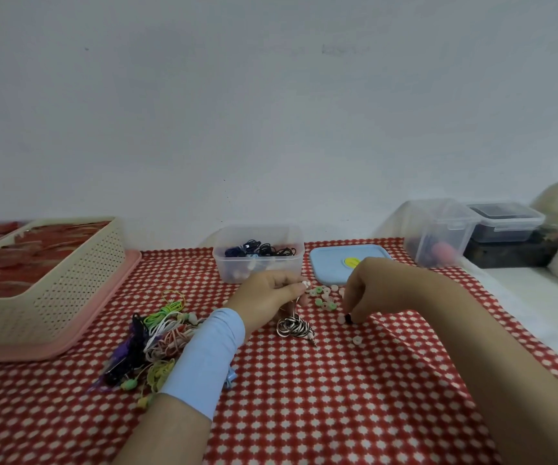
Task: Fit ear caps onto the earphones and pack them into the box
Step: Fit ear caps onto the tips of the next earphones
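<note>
Nearest you, your left forearm in its pale blue sleeve (203, 360) crosses the red-and-white patterned cloth (338, 397), with the tangle of coloured earphones (156, 337) waiting just to its left. Your left hand (267, 297) is closed on one striped earphone set (293, 325), its coiled cable hanging from your fingers down to the cloth and a pale earbud tip (305, 283) poking out between thumb and forefinger. Your right hand (371, 290) is curled downward, fingertips pressed together on a small dark ear cap (348, 318) at the cloth, with loose green and pink ear caps (325, 298) scattered between your hands. You look to be at the fitting step: a cap being picked for the bud you hold. Next, I judge, bring that cap to the exposed tip and push it on squarely, keeping the bud steady. Beyond, the clear plastic box (258, 253) already holds dark packed earphones, and its blue lid (334, 266) lies just beside it on the right. The perforated cream basket (69, 283) sits far left.
</note>
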A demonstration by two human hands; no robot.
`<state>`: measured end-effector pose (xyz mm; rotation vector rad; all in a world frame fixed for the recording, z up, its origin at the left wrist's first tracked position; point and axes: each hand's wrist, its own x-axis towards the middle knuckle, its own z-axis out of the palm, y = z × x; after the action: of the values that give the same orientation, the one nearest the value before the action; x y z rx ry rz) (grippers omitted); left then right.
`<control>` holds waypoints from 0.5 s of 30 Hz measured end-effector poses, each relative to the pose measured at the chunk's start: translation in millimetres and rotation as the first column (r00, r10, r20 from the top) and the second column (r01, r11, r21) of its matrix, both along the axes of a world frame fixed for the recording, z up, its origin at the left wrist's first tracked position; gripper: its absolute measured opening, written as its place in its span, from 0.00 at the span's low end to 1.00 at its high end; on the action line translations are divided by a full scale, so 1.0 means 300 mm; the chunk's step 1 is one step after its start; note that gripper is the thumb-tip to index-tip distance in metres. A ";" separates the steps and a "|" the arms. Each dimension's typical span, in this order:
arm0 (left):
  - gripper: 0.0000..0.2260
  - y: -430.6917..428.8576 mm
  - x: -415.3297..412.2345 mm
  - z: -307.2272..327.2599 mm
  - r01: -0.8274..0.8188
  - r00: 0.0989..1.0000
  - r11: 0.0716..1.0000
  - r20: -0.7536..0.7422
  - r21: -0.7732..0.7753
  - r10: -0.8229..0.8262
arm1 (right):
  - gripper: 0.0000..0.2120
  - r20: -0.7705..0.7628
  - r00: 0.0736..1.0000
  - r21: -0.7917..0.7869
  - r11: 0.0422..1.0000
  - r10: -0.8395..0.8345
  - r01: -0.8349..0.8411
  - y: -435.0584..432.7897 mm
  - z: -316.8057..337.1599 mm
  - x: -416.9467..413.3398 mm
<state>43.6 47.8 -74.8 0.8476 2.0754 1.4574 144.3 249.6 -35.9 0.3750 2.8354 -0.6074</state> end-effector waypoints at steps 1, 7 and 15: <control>0.07 0.002 0.003 0.001 0.003 1.000 1.000 -0.002 0.000 -0.003 | 0.05 0.032 0.999 0.022 1.000 -0.006 0.006 0.000 0.000 0.002; 0.06 0.010 0.016 0.000 0.011 1.000 0.998 0.000 0.057 -0.011 | 0.04 0.023 1.000 0.020 1.000 -0.012 0.012 0.000 -0.001 0.010; 0.06 0.020 0.019 -0.008 -0.057 0.992 0.988 0.116 0.141 0.041 | 0.03 -0.326 0.924 -0.580 0.814 -0.202 -0.026 -0.056 0.057 0.028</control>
<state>49.5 53.9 -77.2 0.7544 1.9391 1.6592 152.7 232.9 -18.8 0.3007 2.7714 -1.6657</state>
